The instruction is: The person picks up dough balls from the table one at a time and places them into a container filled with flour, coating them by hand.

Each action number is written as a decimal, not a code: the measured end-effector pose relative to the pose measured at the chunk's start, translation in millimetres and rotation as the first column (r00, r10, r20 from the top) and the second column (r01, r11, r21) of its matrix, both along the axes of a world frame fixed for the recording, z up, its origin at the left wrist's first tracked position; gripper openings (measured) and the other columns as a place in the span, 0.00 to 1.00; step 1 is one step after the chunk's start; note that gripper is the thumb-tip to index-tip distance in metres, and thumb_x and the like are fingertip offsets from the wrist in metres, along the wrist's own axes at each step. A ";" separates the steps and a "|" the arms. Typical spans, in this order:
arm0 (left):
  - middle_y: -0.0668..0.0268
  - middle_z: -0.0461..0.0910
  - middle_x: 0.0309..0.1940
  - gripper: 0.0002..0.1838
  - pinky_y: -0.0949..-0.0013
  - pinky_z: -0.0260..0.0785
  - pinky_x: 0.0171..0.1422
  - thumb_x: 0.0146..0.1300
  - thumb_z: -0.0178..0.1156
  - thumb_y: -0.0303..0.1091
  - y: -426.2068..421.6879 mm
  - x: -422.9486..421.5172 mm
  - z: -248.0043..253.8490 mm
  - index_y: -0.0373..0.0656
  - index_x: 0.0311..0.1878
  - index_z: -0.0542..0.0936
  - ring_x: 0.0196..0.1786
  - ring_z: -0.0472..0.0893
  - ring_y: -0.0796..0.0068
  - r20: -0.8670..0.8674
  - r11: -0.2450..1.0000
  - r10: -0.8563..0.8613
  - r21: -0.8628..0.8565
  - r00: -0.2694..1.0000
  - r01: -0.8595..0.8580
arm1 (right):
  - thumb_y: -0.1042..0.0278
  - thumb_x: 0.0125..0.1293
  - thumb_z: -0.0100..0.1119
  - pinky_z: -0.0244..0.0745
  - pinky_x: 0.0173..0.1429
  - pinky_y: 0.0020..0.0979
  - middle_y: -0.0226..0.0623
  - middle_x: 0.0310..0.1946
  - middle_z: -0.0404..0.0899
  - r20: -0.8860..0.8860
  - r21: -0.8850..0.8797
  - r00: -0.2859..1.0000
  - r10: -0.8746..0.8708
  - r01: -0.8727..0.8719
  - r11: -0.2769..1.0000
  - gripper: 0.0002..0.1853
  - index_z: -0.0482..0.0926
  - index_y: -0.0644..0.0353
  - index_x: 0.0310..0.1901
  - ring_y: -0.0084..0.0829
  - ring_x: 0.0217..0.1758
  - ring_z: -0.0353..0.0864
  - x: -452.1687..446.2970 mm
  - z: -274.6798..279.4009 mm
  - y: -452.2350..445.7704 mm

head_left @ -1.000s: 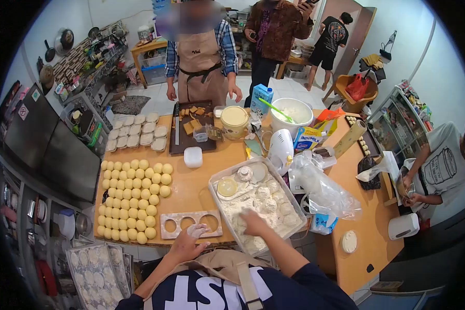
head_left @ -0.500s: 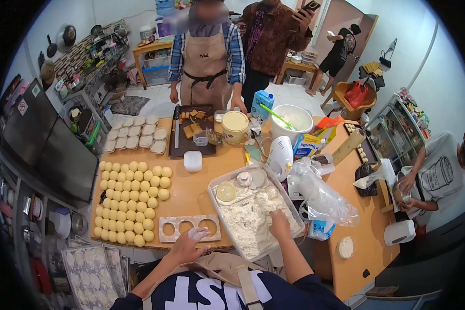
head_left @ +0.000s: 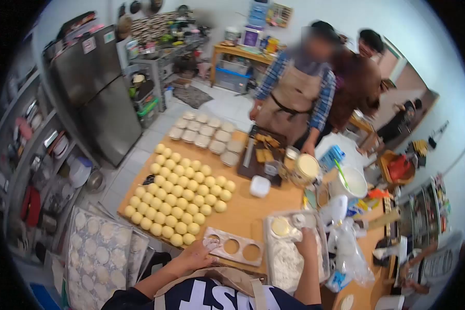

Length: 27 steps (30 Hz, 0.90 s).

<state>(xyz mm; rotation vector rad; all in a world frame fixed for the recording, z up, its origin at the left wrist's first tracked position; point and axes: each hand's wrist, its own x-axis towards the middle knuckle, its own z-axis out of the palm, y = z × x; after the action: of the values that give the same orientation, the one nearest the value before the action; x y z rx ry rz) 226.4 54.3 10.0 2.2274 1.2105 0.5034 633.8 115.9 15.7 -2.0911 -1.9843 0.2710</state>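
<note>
Inside the flour tray (head_left: 323, 243), the right hand (head_left: 309, 243), grip unclear, has come within reach of the white container (head_left: 298, 220), while the empty, loosely open left hand (head_left: 199, 254) lies at the holed board (head_left: 242, 250) left of the tray.

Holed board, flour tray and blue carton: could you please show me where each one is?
Holed board (head_left: 241, 249): head view, strip between two holes.
Flour tray (head_left: 323, 248): head view, right rim.
Blue carton (head_left: 332, 157): head view, middle of its side.

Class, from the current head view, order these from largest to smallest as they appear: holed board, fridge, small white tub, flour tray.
1. Fridge, despite standing farther off
2. Flour tray
3. Holed board
4. Small white tub
</note>
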 end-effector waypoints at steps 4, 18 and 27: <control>0.53 0.75 0.53 0.24 0.58 0.66 0.61 0.58 0.60 0.44 -8.6 -67.5 -7.0 0.43 0.55 0.74 0.56 0.73 0.52 0.052 0.991 0.134 -0.033 0.990 -0.132 | 0.66 0.50 0.69 0.63 0.65 0.41 0.50 0.56 0.69 -0.285 0.069 0.844 0.455 -0.455 0.888 0.24 0.75 0.57 0.51 0.48 0.61 0.67 -143.7 -12.4 83.6; 0.60 0.76 0.50 0.22 0.59 0.69 0.55 0.54 0.63 0.40 -95.8 -235.0 -41.9 0.47 0.52 0.76 0.52 0.76 0.57 0.192 0.719 0.691 -0.089 0.696 -0.689 | 0.69 0.46 0.69 0.66 0.63 0.39 0.48 0.53 0.71 -0.088 0.089 0.501 0.861 -0.857 0.508 0.29 0.75 0.53 0.54 0.47 0.60 0.69 -576.9 -88.6 349.0; 0.59 0.75 0.51 0.20 0.59 0.68 0.57 0.55 0.64 0.41 -101.8 -257.4 -65.8 0.45 0.50 0.76 0.55 0.74 0.58 0.138 0.668 0.743 -0.211 0.655 -0.713 | 0.71 0.38 0.70 0.68 0.62 0.41 0.50 0.54 0.71 0.124 -0.294 0.557 0.821 -0.770 0.567 0.36 0.72 0.51 0.55 0.51 0.57 0.72 -648.6 -88.9 362.8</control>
<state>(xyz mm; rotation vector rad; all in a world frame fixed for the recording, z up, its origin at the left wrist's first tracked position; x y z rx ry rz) -31.0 -47.4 -55.8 1.4259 1.9433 0.9056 -14.8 478.7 -73.2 -1.1486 -3.0981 0.3957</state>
